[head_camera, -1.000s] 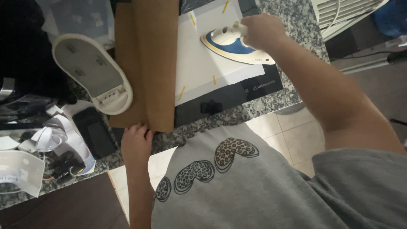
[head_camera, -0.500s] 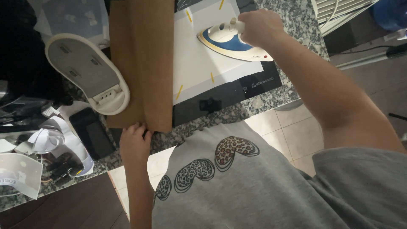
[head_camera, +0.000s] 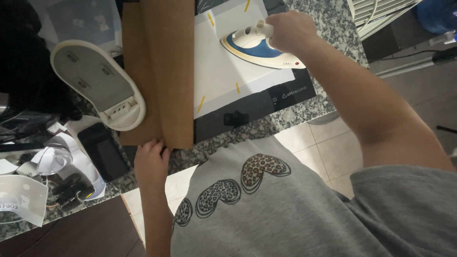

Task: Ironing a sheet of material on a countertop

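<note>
The right hand (head_camera: 290,29) grips the handle of a white and blue clothes iron (head_camera: 259,47) resting on white paper (head_camera: 223,78), while the left hand (head_camera: 151,159) curls on the brown cardboard sheet (head_camera: 164,71) edge, fingertips hidden.

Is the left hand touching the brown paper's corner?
Touching. The head view shows the left hand with its fingers on the near corner of the brown paper, no gap between them.

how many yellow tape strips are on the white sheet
4 show: one at the sheet's top left, one at the top edge, one on the near edge, one at the near left corner. The iron may hide others.
</note>
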